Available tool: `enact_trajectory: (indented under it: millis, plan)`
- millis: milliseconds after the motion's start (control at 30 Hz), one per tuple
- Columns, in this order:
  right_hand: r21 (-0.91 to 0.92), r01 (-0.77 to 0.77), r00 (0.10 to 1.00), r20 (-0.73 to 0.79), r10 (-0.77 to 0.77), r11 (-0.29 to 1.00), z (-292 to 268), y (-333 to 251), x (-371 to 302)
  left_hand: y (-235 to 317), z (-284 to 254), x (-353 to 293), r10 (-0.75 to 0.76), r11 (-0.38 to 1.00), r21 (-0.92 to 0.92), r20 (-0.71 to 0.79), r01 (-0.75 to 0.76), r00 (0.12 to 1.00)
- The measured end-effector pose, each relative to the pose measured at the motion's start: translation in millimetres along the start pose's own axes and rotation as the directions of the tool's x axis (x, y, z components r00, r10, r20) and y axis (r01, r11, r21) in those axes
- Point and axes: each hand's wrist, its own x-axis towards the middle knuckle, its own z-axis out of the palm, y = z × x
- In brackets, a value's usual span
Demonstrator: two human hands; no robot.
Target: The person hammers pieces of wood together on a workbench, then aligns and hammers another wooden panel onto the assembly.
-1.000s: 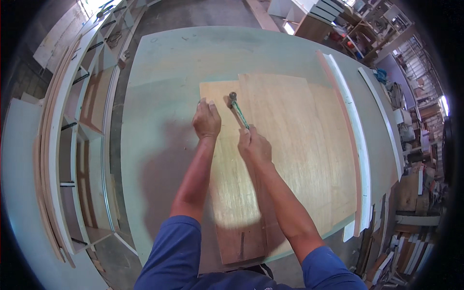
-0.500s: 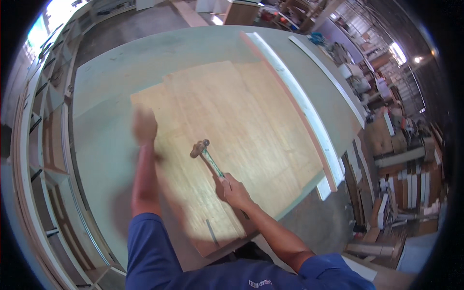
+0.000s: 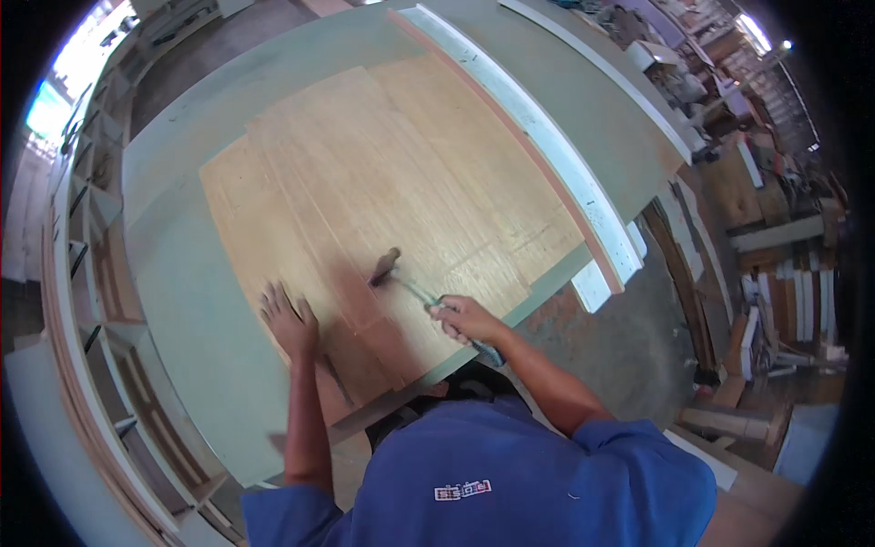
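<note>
Plywood sheets (image 3: pixel 365 173) lie on the green work table, their seams running lengthwise. My left hand (image 3: pixel 290 321) rests palm down on their left near part, fingers spread and holding nothing. My right hand (image 3: pixel 467 319) is wrapped round the worn green handle of a hammer (image 3: pixel 385 266). The hammer's head, slightly blurred, is over the plywood to the right of my left hand; whether it touches the wood I cannot tell. A thin dark strip (image 3: pixel 335 376) lies near the sheets' near edge, just right of my left wrist.
The green table (image 3: pixel 173 264) extends around the plywood. A long white board with a brown edge (image 3: pixel 538 128) lies along its right side, a narrow white strip (image 3: pixel 611 68) beyond it. A shelf-like wooden frame (image 3: pixel 109 346) stands left; stacked timber (image 3: pixel 793 310) stands right.
My left hand has come nearer to me and spread flat on the plywood. The hammer stays in my right hand, its head now turned differently. The whole view has shifted.
</note>
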Motion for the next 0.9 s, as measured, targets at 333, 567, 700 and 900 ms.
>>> enact_trajectory:
  millis: [333, 567, 700, 900]
  plan:
    - [-0.028, 0.144, 0.983, -0.108, -0.146, 0.989, -163.2, -22.4, 19.9, 162.6, -0.1, -146.8, -0.234, 0.970, -0.076, -0.023, 0.232, 0.972]
    - [0.080, 0.192, 0.981, -0.032, -0.190, 0.978, -203.5, -53.1, 73.5, 225.4, 49.4, -98.2, -0.369, 0.924, 0.077, -0.077, 0.374, 0.926]
    - [0.026, 0.225, 0.965, -0.146, -0.219, 0.974, -217.4, -82.6, 124.2, 235.1, 60.5, -88.1, -0.426, 0.878, 0.180, -0.128, 0.443, 0.896]
    - [-0.921, 0.002, 0.447, -0.348, -0.824, 0.390, -219.5, -166.0, 211.3, 230.4, 61.7, -83.3, -0.437, 0.855, 0.255, -0.110, 0.451, 0.892]
